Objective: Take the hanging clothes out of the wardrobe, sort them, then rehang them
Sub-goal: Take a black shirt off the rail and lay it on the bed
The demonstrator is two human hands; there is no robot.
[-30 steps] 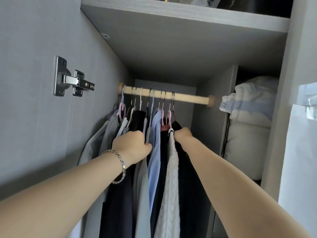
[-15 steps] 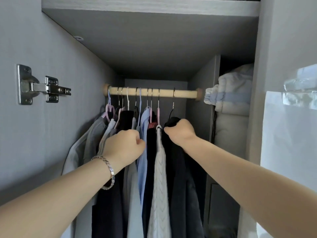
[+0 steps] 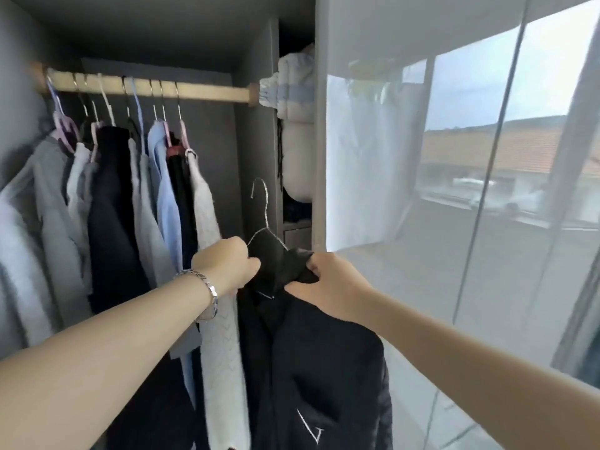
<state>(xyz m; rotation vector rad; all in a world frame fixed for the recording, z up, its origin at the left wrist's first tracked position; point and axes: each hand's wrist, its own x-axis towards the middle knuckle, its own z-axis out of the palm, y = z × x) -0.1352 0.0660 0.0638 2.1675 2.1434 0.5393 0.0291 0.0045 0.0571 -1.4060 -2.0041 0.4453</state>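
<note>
Since half a second ago the black jacket (image 3: 308,368) has come off the rail (image 3: 207,91) and now hangs low before the wardrobe's right side, the hook of its wire hanger (image 3: 264,206) free in the air. The left hand (image 3: 227,267) grasps the hanger's left shoulder and the right hand (image 3: 328,284) clutches the cloth at the other, probably so the jacket stays on while carried. The other clothes (image 3: 110,203) remain on the rail, the white sweater (image 3: 207,216) just beside the left wrist.

No legible text — only white V-shaped mark (image 3: 311,430) on black garment (image 3: 324,368).
</note>
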